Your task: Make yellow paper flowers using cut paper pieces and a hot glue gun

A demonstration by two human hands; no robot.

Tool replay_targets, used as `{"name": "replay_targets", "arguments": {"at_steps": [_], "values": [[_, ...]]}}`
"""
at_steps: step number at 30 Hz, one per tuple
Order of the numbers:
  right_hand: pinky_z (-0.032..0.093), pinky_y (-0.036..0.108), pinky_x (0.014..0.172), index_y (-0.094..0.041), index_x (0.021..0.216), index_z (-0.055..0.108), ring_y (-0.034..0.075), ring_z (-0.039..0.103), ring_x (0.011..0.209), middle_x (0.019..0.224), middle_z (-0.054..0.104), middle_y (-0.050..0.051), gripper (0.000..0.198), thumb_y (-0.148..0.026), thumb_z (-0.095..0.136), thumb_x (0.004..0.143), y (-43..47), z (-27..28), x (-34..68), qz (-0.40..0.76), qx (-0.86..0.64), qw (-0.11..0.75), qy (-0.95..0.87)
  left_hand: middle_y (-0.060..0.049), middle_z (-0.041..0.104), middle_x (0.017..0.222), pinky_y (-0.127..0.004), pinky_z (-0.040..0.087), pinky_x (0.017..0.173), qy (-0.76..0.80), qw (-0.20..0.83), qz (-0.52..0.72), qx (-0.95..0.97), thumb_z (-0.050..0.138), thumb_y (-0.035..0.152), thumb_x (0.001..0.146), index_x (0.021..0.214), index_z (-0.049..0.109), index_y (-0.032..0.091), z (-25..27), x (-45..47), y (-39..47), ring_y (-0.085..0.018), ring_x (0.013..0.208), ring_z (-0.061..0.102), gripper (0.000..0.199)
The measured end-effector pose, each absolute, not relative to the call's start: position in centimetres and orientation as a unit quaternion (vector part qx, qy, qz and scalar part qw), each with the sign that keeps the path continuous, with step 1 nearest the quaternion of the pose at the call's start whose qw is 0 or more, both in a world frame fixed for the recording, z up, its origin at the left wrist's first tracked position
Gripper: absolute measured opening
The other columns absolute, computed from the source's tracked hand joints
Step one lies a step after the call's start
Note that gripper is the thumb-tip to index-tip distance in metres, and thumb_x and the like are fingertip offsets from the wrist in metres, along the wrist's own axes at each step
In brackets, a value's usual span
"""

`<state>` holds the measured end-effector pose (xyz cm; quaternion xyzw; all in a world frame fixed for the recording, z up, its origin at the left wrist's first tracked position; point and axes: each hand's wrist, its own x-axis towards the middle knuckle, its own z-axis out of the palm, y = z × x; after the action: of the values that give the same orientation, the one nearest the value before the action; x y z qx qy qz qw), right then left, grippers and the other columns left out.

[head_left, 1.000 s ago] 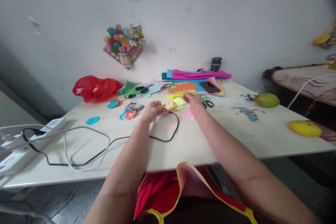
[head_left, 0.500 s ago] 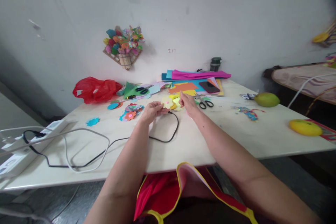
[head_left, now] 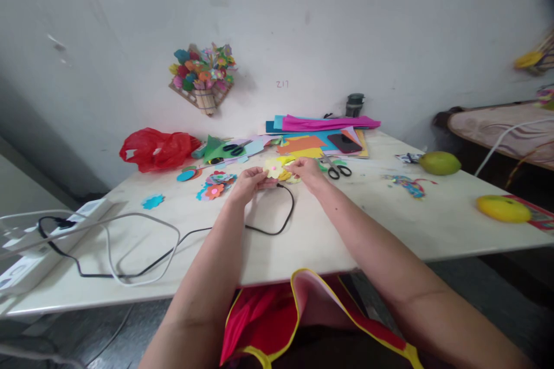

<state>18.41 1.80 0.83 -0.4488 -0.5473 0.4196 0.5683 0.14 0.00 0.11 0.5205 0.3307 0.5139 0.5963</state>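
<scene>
- White table (head_left: pixel 320 242) against a grey wall (head_left: pixel 277 23).
- Left hand (head_left: pixel 250 183): pinching the left edge of the pale yellow flower (head_left: pixel 273 168), pink centre up.
- Right hand (head_left: pixel 308 169): fingertips bunched at the flower's right side; can't tell if they grip anything.
- Yellow scraps (head_left: pixel 285 159) just behind the flower.
- Cable (head_left: pixel 291 213) end just below it.
- Scissors (head_left: pixel 332 166) right of right hand.
- Flower pile (head_left: pixel 214 190) left of left hand.
- Phone (head_left: pixel 345 143) farther back, on paper.

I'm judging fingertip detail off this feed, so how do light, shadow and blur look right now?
Head view: light fairly even, with a soft shadow on the wall right of the flower decoration; head view: fine detail soft at the left hand, right hand and pale yellow flower; head view: top right corner goes dark.
</scene>
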Motion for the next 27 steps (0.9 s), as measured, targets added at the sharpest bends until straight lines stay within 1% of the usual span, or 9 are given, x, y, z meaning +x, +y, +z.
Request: {"name": "replay_targets", "arguments": {"at_steps": [5,7,9,11,14,18,22,24,27], "values": [[0.039,0.023,0.048,-0.016,0.058,0.058,0.008,0.046,0.046,0.06,0.062,0.003,0.024,-0.039,0.062,0.063,1.79,0.76,18.59,0.459,-0.406,0.549,-0.569,-0.003,0.064,0.064,-0.03,0.054,0.066,0.331,0.594,0.513,0.524,0.072,0.025,0.063,0.075,0.049,0.012,0.08,0.14,-0.01,-0.021,0.074,0.067,0.028],[0.037,0.023,0.047,-0.017,0.057,0.056,0.008,0.045,0.044,0.054,0.059,0.002,0.028,-0.042,0.057,0.068,1.71,0.82,18.66,0.453,-0.399,0.539,-0.587,-0.004,0.065,0.065,-0.029,0.054,0.066,0.333,0.594,0.51,0.525,0.071,0.025,0.064,0.076,0.049,0.012,0.05,0.14,0.03,-0.021,0.074,0.067,0.028],[0.035,0.023,0.045,-0.018,0.05,0.049,0.008,0.041,0.042,0.045,0.05,-0.001,0.035,-0.045,0.052,0.072,1.61,0.92,18.76,0.43,-0.405,0.536,-0.603,-0.005,0.066,0.065,-0.029,0.054,0.066,0.335,0.596,0.507,0.525,0.071,0.024,0.065,0.076,0.049,0.012,0.05,0.15,0.04,-0.021,0.074,0.067,0.027],[0.033,0.024,0.043,-0.019,0.045,0.044,0.008,0.038,0.04,0.041,0.043,-0.003,0.04,-0.047,0.05,0.073,1.58,1.0,18.89,0.409,-0.417,0.541,-0.606,-0.006,0.066,0.065,-0.028,0.054,0.066,0.335,0.599,0.504,0.525,0.07,0.023,0.066,0.075,0.049,0.012,0.1,0.16,0.0,-0.021,0.073,0.067,0.025],[0.032,0.024,0.042,-0.019,0.051,0.047,0.007,0.037,0.04,0.046,0.046,-0.003,0.033,-0.045,0.053,0.07,1.77,1.03,19.09,0.41,-0.416,0.556,-0.592,-0.007,0.066,0.064,-0.028,0.054,0.065,0.335,0.605,0.497,0.524,0.069,0.021,0.067,0.075,0.049,0.012,0.17,0.18,-0.07,-0.022,0.072,0.067,0.024],[0.034,0.024,0.046,-0.017,0.056,0.055,0.007,0.041,0.043,0.052,0.054,-0.002,0.022,-0.037,0.063,0.061,1.95,1.05,19.19,0.433,-0.4,0.563,-0.579,-0.008,0.067,0.064,-0.027,0.054,0.064,0.336,0.612,0.479,0.532,0.069,0.022,0.067,0.077,0.05,0.012,0.11,0.2,-0.02,-0.022,0.072,0.067,0.023],[0.036,0.024,0.048,-0.017,0.054,0.053,0.008,0.043,0.045,0.048,0.053,-0.003,0.024,-0.032,0.071,0.05,1.82,1.21,19.15,0.452,-0.413,0.565,-0.554,-0.008,0.067,0.065,-0.028,0.053,0.065,0.33,0.619,0.467,0.539,0.069,0.023,0.066,0.077,0.05,0.012,0.06,0.18,0.09,-0.021,0.071,0.067,0.024],[0.036,0.024,0.049,-0.017,0.055,0.053,0.008,0.044,0.047,0.049,0.052,-0.004,0.026,-0.032,0.074,0.048,1.76,1.28,19.18,0.463,-0.416,0.553,-0.554,-0.008,0.067,0.066,-0.028,0.053,0.065,0.33,0.619,0.465,0.54,0.069,0.023,0.066,0.077,0.051,0.012,0.07,0.14,0.09,-0.021,0.071,0.067,0.024],[0.038,0.023,0.054,-0.016,0.069,0.062,0.009,0.05,0.055,0.063,0.061,-0.001,0.029,-0.035,0.074,0.05,1.65,1.32,19.28,0.502,-0.397,0.512,-0.573,-0.008,0.067,0.065,-0.027,0.053,0.065,0.329,0.619,0.458,0.546,0.07,0.023,0.065,0.076,0.051,0.012,0.06,0.1,0.08,-0.021,0.07,0.067,0.024]]}}
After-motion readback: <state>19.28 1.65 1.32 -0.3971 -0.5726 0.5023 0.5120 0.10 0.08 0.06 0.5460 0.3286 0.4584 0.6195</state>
